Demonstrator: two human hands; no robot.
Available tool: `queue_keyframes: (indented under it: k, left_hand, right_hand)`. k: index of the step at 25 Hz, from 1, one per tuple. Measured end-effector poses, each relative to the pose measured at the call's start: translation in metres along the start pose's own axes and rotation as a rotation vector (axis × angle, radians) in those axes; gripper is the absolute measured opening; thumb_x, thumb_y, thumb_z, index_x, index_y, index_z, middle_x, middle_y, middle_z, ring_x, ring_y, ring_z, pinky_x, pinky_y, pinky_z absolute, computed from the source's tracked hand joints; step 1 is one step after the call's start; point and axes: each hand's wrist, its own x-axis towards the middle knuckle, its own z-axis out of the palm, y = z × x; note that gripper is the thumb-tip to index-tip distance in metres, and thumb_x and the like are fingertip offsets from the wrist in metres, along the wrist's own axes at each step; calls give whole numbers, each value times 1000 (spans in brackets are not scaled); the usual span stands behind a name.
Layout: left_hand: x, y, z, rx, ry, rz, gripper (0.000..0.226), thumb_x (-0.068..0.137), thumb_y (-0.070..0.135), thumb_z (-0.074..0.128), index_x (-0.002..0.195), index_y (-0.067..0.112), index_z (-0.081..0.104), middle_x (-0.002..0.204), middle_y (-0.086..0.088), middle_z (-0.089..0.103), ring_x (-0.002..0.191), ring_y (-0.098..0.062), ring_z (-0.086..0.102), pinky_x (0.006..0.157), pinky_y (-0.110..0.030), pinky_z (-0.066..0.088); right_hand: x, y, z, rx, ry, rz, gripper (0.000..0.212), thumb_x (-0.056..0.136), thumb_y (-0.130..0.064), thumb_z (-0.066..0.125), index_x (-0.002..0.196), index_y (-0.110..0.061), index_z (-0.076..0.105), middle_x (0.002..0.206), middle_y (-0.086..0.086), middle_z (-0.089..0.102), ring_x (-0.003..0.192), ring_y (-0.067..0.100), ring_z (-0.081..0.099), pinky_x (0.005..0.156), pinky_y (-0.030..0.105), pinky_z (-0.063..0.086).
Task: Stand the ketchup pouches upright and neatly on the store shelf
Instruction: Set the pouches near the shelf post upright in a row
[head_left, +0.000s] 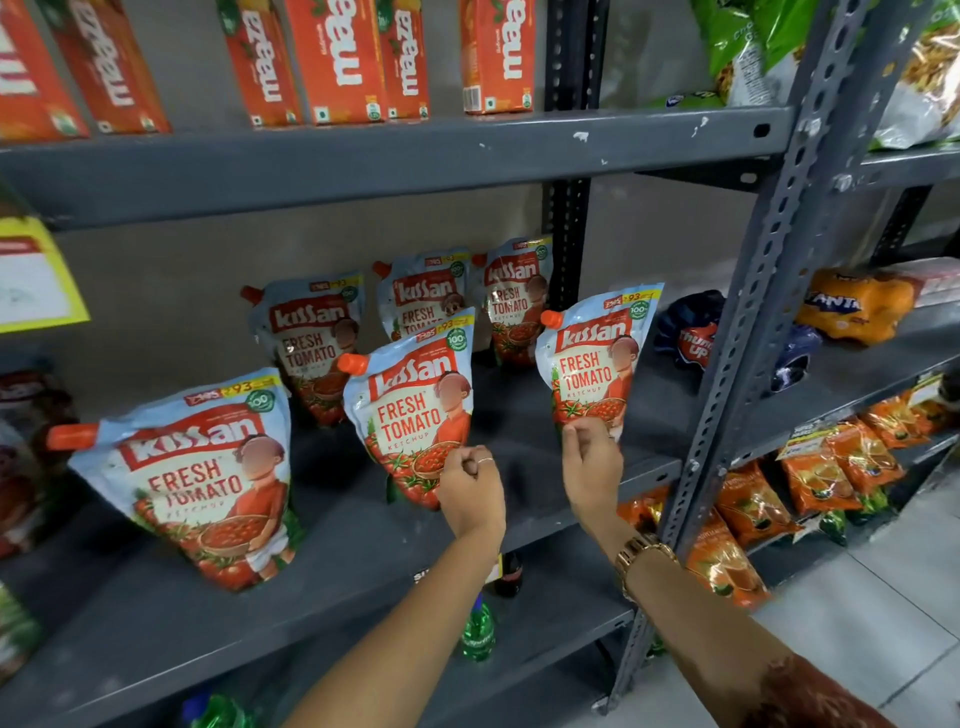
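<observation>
Several Kissan ketchup pouches stand on the grey middle shelf (363, 561). The front left pouch (197, 467) leans to the left. My left hand (470, 491) grips the lower right corner of the middle front pouch (410, 410), which stands upright. My right hand (592, 467) pinches the bottom edge of the right front pouch (592, 364), held upright near the shelf's right end. Behind them stand three more pouches: one at back left (311, 338), one in the middle (423, 296) partly hidden, one at back right (514, 296).
Orange Maaza cartons (343, 57) fill the shelf above. A perforated grey upright (769, 291) bounds the shelf on the right. Beyond it lie soft-drink packs (852, 306) and orange snack bags (753, 509). Green bottles (478, 634) sit below. Dark jars (31, 415) stand at far left.
</observation>
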Motion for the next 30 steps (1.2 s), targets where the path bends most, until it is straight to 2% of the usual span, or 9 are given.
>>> queue_keyframes:
  k: [5, 8, 9, 11, 13, 16, 20, 26, 30]
  left_hand:
    - [1, -5, -37, 3, 159, -53, 13, 88, 12, 52, 82, 3, 60, 79, -8, 57, 79, -28, 54, 68, -30, 36]
    - [8, -4, -58, 45, 197, -35, 11, 88, 18, 56, 87, 6, 56, 93, -13, 58, 90, -30, 56, 71, -29, 36]
    - [12, -6, -64, 60, 192, -39, 18, 87, 21, 59, 94, 5, 55, 104, -15, 57, 98, -31, 56, 74, -29, 37]
    - [18, -7, -75, 52, 107, -83, 47, 85, 28, 63, 123, 5, 48, 132, -16, 48, 119, -31, 49, 88, -33, 41]
    - [21, -9, -82, 93, -46, -111, 64, 88, 34, 58, 144, 14, 32, 149, -12, 38, 135, -29, 38, 107, -37, 35]
    - [23, -8, -84, 171, -203, -127, 57, 94, 36, 47, 147, 23, 29, 150, -9, 36, 138, -28, 34, 112, -39, 30]
    - [28, -9, -77, 125, -255, -164, 51, 93, 37, 48, 142, 27, 38, 147, -5, 42, 135, -25, 38, 114, -42, 32]
    - [24, -12, -56, 148, -295, -165, 54, 91, 39, 50, 142, 27, 38, 149, -4, 41, 139, -26, 34, 116, -45, 30]
    - [17, -12, -47, 191, -316, -176, 55, 90, 40, 52, 141, 29, 38, 147, -3, 44, 138, -28, 36, 115, -48, 30]
  right_hand:
    - [-21, -8, 34, 60, -219, 20, 13, 89, -14, 53, 91, -5, 62, 73, 4, 60, 72, 24, 58, 73, 45, 52]
    - [-29, -19, 51, 84, -371, 42, 20, 91, -18, 52, 104, -7, 61, 89, 7, 65, 90, 29, 63, 86, 48, 52]
    - [-31, -24, 55, 86, -423, 50, 26, 92, -20, 50, 113, -6, 59, 100, 10, 65, 102, 29, 61, 92, 44, 50]
    - [-35, -34, 61, 109, -531, 95, 37, 95, -24, 44, 128, -7, 50, 125, 12, 59, 120, 26, 52, 102, 37, 41]
    - [-39, -40, 67, 197, -600, 173, 37, 98, -24, 37, 129, -8, 49, 133, 11, 54, 121, 20, 48, 104, 32, 37]
    - [-42, -36, 72, 238, -587, 196, 33, 98, -25, 35, 116, -9, 57, 123, 14, 60, 114, 21, 52, 99, 31, 39]
    - [-42, -27, 66, 164, -541, 149, 33, 98, -27, 33, 111, -6, 55, 115, 14, 60, 104, 20, 51, 91, 29, 38]
    - [-35, -12, 42, 109, -489, 111, 32, 98, -24, 37, 116, -5, 54, 119, 17, 60, 114, 29, 51, 94, 33, 38]
    - [-30, -11, 30, 122, -449, 125, 33, 98, -20, 35, 119, -4, 54, 123, 18, 59, 117, 29, 49, 92, 29, 35]
